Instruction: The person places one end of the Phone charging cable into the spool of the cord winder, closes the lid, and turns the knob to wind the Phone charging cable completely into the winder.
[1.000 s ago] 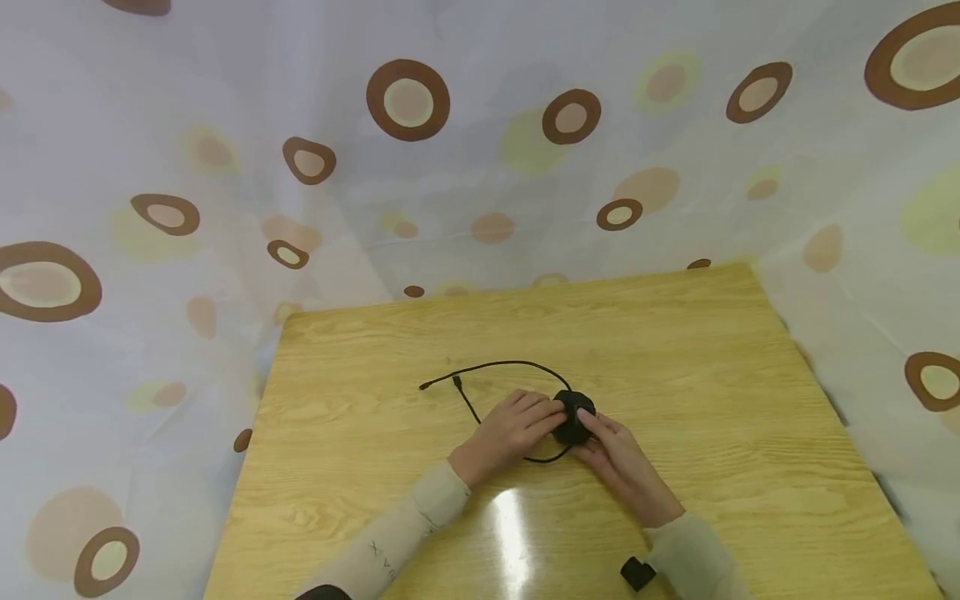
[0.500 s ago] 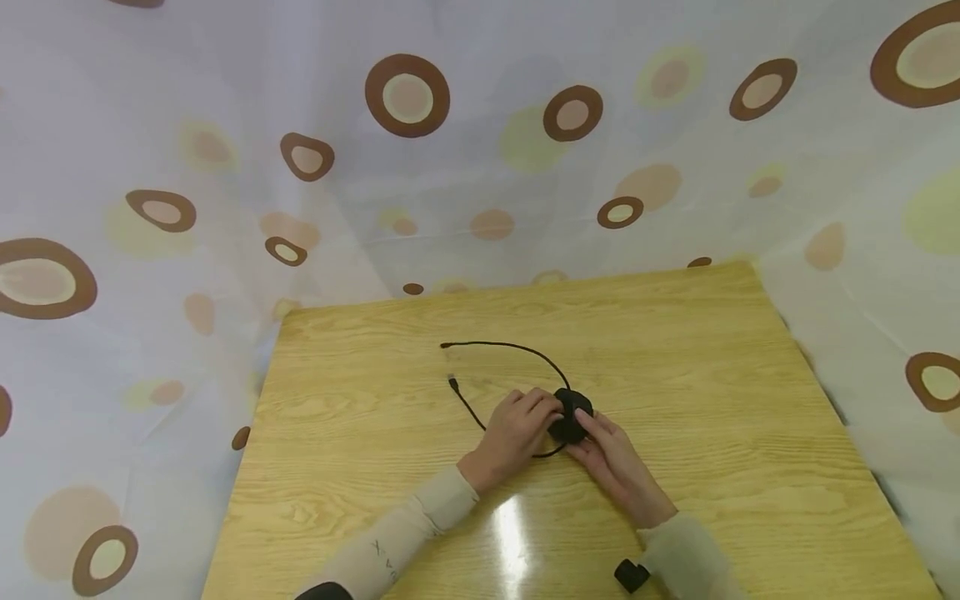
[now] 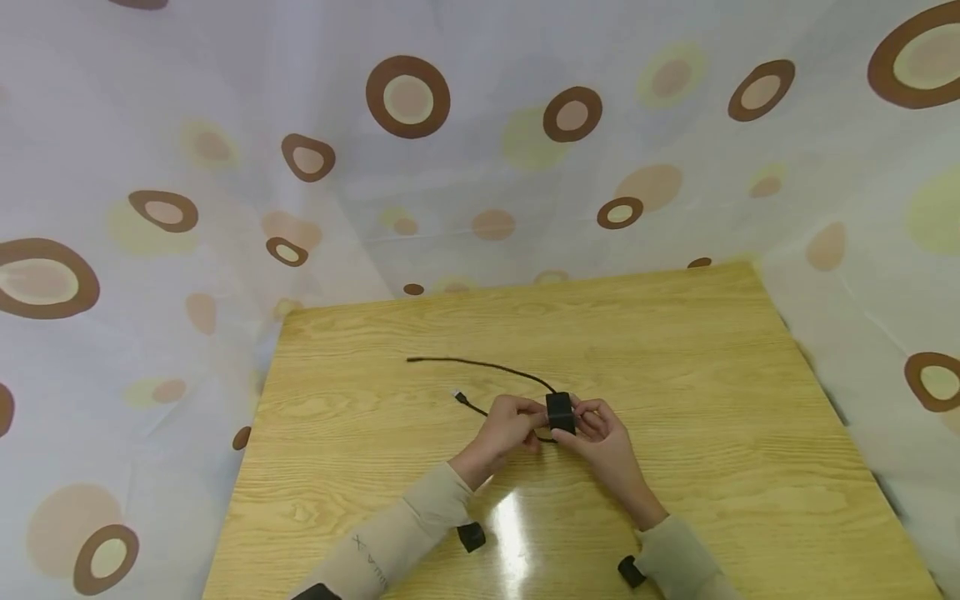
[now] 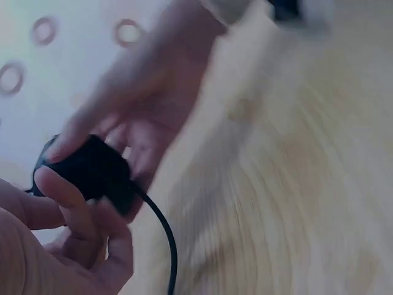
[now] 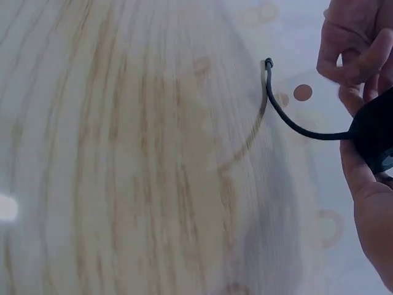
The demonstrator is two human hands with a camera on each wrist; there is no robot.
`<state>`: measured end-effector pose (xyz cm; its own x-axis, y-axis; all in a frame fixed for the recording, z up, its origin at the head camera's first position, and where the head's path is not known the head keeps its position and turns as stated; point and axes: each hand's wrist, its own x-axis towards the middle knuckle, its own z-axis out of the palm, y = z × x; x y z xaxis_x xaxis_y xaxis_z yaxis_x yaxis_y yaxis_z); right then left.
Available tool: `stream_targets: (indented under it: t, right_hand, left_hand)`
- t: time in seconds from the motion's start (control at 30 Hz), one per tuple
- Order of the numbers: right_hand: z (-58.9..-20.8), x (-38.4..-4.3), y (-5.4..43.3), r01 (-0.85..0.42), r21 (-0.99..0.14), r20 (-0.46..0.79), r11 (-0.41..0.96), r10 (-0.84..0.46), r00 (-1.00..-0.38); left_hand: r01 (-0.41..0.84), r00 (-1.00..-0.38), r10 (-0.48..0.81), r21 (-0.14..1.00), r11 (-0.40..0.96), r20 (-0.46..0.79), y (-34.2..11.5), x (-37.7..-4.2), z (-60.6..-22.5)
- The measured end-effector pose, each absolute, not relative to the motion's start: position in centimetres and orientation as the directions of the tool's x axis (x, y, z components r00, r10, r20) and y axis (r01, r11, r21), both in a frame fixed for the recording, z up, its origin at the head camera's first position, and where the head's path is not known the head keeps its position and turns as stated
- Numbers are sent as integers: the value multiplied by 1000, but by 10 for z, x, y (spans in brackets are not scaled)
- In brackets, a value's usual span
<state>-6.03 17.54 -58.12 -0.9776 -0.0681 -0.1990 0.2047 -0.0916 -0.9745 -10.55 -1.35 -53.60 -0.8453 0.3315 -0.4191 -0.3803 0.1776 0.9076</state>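
Raised a little over the wooden table, a small black box [image 3: 560,412] with cords is held between both hands. My right hand [image 3: 613,454] grips it from the right, thumb on its near side and fingers behind. From the left, my left hand [image 3: 501,435] pinches its side; in the left wrist view, curled left fingers [image 4: 67,203] meet the box [image 4: 92,169]. One black cord [image 3: 480,362] reaches out to the upper left with a small end. Another ends in a USB plug [image 3: 460,397], its middle hidden behind the left hand. The right wrist view catches the box [image 5: 376,132] at its edge.
The wood-grain table [image 3: 675,350] spreads around the hands, with a bright glare in front of them. Patterned sheeting [image 3: 480,167] rises along its back and sides. Small black blocks [image 3: 632,572] sit at the sleeves.
The black box has been turned from its round face to a narrow side. My left hand has shifted its fingers along it, and the free cord end has swung left and down.
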Motion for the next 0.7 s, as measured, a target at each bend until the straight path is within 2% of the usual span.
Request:
stream_targets:
  t: [0.07,0.13,0.17,0.23,0.3,0.37,0.43,0.47,0.53,0.6,0.7]
  right_hand:
    - [-581,-60,175,190,-979,-184,-68,-81,-980]
    - [-582,-60,174,206,-977,-203,-48,-67,-977]
    - [-581,-60,173,222,-974,-220,-42,-53,-974]
    - [-582,-60,171,263,-964,-262,-43,-27,-965]
    - [-582,-61,170,303,-949,-303,-82,-12,-953]
    - [-583,-61,171,337,-924,-339,-180,-25,-941]
    - [-584,-61,173,359,-888,-359,-287,-56,-932]
    - [-584,-61,174,364,-868,-364,-336,-68,-929]
    - [-585,-60,176,377,-826,-371,-418,-100,-923]
    - [-585,-60,178,395,-801,-377,-450,-134,-917]
    - [-585,-61,181,440,-751,-380,-492,-222,-898]
  left_hand:
    - [-533,-776,333,839,107,-536,-17,-110,-536]
    - [-608,-728,339,790,80,-595,-19,-112,-537]
    - [-610,-725,343,788,84,-598,-20,-113,-537]
    - [-553,-756,344,825,119,-556,-22,-111,-538]
    - [-414,-821,344,890,192,-456,-23,-108,-539]
    - [-200,-886,352,934,296,-302,-22,-104,-541]
    - [84,-913,395,903,422,-100,-22,-100,-545]
    - [244,-901,435,841,482,12,-23,-98,-547]
    - [545,-811,539,629,555,227,-25,-97,-551]
    - [761,-649,644,346,548,405,-28,-98,-555]
    - [877,-394,748,-26,479,534,-34,-105,-560]
